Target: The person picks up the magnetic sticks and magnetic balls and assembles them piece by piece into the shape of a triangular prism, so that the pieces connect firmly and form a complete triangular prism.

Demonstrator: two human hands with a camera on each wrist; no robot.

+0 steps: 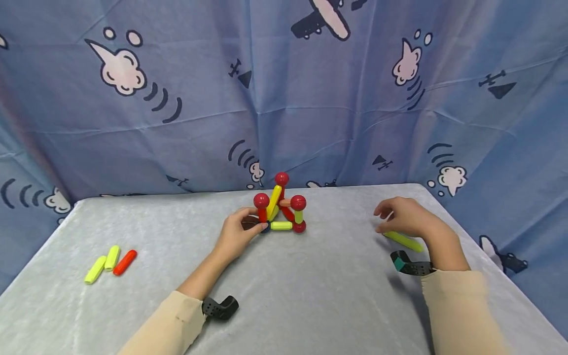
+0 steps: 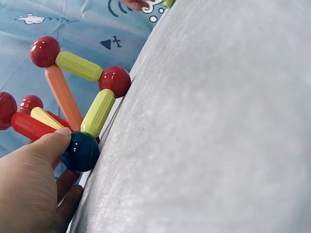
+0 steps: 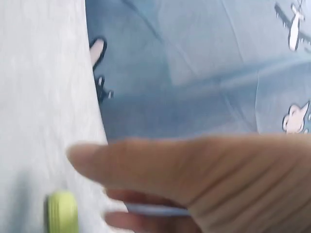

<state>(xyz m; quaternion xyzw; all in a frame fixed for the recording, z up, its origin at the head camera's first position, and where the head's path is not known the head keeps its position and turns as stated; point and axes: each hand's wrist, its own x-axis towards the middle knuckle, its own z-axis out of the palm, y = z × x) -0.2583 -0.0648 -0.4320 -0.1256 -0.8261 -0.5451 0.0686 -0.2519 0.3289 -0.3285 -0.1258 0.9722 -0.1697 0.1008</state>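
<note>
A frame of magnetic rods and balls stands near the table's back edge, with red balls on top and yellow, red and orange rods between them. My left hand grips it at its lower left corner, where the thumb presses on a dark blue ball; the fingertips behind are partly hidden. Over at the right, my right hand hovers with loosely bent fingers, apart from the frame. Just below it lies a long yellow-green rod, also visible in the right wrist view, and nothing shows between thumb and fingers.
Two short yellow-green rods and a red rod lie together on the left of the grey cloth-covered table. A blue patterned curtain hangs behind the table and along its right side.
</note>
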